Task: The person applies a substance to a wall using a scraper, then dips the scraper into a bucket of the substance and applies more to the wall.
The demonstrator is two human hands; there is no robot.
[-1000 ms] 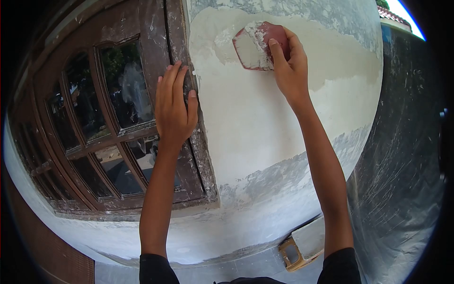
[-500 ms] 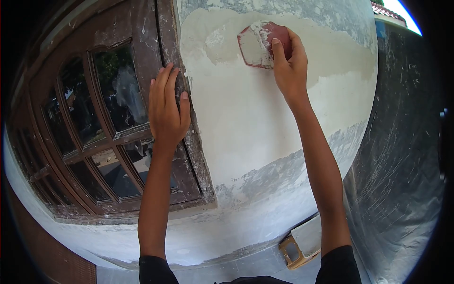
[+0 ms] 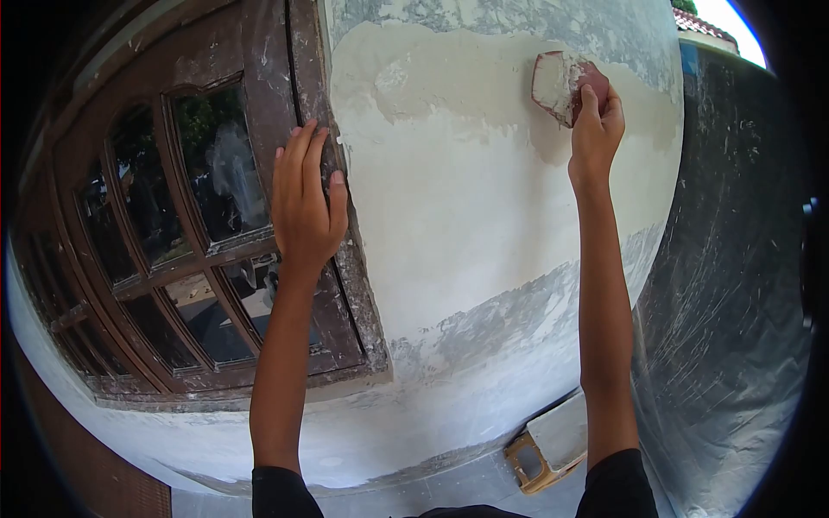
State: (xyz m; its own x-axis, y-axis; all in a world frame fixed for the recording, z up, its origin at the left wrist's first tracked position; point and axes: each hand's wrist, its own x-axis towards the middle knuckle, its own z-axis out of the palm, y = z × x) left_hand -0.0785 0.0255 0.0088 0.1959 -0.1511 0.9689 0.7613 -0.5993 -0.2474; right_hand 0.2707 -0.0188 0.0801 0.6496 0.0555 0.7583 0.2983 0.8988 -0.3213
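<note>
My right hand (image 3: 598, 129) grips a reddish-brown putty scraper (image 3: 570, 86), thumb on its near face. Pale putty coats the left part of that face. The scraper is held against the upper part of the wall (image 3: 466, 190), where a damp-looking beige band of putty (image 3: 466, 69) runs across. White, smoother plaster lies below the band. My left hand (image 3: 306, 194) rests flat with fingers stretched on the brown wooden window frame (image 3: 315, 78), beside the wall's left edge.
A brown window with several glass panes (image 3: 220, 164) fills the left side. Dark plastic sheeting (image 3: 734, 259) hangs at the right. Low on the floor by the wall stands a yellowish plastic object (image 3: 528, 462) with a grey-white flat surface. Roof tiles (image 3: 704, 26) show at top right.
My right hand has moved to the right along the wall with the scraper, which is now tilted differently. My left hand stays on the window frame.
</note>
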